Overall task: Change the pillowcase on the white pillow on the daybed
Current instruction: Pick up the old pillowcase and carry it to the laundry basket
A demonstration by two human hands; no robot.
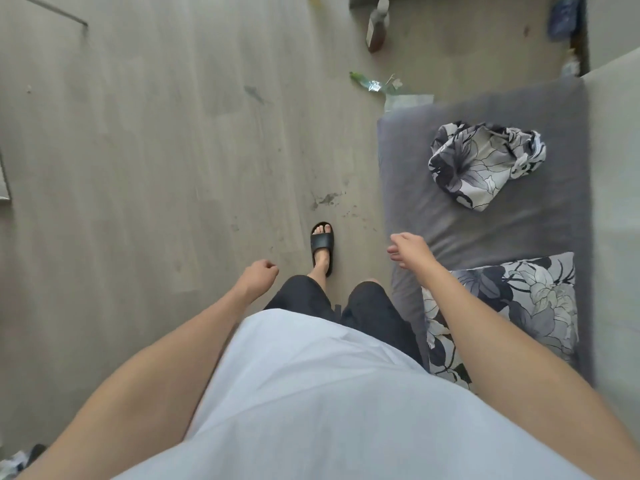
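Pillow [519, 306], one, in floral case, lying at near end of grey daybed mattress [467, 233], close to its floor-side edge. One crumpled floral pillowcase [485, 161] lying farther along, well apart. Left hand [259, 275] hanging over floor [138, 150], right hand [410, 249] hovering at mattress edge; both loosely curled, holding nothing. Floor lying open leftward. One black slipper [322, 244], one bottle [377, 26] showing.

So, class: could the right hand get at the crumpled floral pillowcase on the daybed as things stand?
Probably yes. The right hand is empty, over the grey mattress edge, and only bare mattress lies between it and the crumpled pillowcase; a forward stretch looks needed.
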